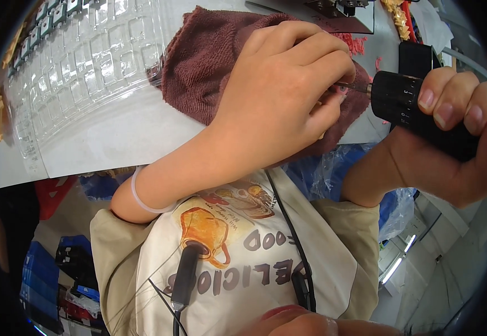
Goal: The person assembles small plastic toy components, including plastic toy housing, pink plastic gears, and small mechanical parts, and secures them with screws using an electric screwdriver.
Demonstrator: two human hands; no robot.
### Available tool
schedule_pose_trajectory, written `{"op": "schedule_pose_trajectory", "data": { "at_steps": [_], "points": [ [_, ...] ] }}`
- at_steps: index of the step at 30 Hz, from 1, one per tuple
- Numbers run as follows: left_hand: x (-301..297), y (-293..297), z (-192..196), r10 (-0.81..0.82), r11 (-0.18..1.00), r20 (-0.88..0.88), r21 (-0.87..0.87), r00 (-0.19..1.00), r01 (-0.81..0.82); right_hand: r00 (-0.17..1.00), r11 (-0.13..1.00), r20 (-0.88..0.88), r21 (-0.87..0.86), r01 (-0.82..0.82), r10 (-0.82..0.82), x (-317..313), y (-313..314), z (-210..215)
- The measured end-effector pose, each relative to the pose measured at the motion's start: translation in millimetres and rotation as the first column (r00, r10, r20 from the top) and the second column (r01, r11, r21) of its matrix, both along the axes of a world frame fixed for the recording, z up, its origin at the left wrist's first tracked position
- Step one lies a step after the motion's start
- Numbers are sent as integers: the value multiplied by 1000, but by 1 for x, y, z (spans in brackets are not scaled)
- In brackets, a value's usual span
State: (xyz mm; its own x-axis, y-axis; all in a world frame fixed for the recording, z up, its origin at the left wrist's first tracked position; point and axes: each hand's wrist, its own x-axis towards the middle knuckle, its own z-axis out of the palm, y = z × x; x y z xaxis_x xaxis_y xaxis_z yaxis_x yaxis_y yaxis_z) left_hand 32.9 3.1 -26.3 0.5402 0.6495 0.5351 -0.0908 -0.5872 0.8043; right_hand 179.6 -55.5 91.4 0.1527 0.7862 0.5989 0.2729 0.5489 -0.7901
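In my right hand (pixel 436 159) is a black power screwdriver (pixel 397 96) with a numbered ring. Fingers wrap around its body, and its thin metal bit (pixel 356 87) points left toward my other hand. My left hand (pixel 282 84) is closed in a pinch at the bit's tip, thumb and forefinger together. A small pinkish bit of something shows at those fingertips, but the hand hides most of it. Under the left hand lies a bunched maroon towel (pixel 198 70) on the white table (pixel 87 145).
A clear plastic tray (pixel 103 70) with many pockets covers the table's left side. Small grey-green parts (pixel 45 28) line its far edge. Pink shreds (pixel 358 45) and a dark metal fixture (pixel 341 8) are at the back. Blue bins (pixel 37 274) stand below left.
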Motion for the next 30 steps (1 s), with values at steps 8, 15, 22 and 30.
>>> {"op": "schedule_pose_trajectory", "data": {
  "at_steps": [8,15,22,30],
  "points": [
    [-2,0,0,-9,999,-4,-33,1000,9,990,991,30,-10,135,-135,-11,0,-4],
    [-1,0,-2,-4,1000,7,-27,1000,4,970,971,20,-2,241,-241,-25,5,-11],
    [-1,0,-2,-11,1000,9,-21,1000,11,988,972,-52,-192,132,-145,-14,-2,0],
    [0,3,-1,-26,999,-17,44,1000,27,987,979,-28,-131,153,-158,6,-9,6]
  ]
}}
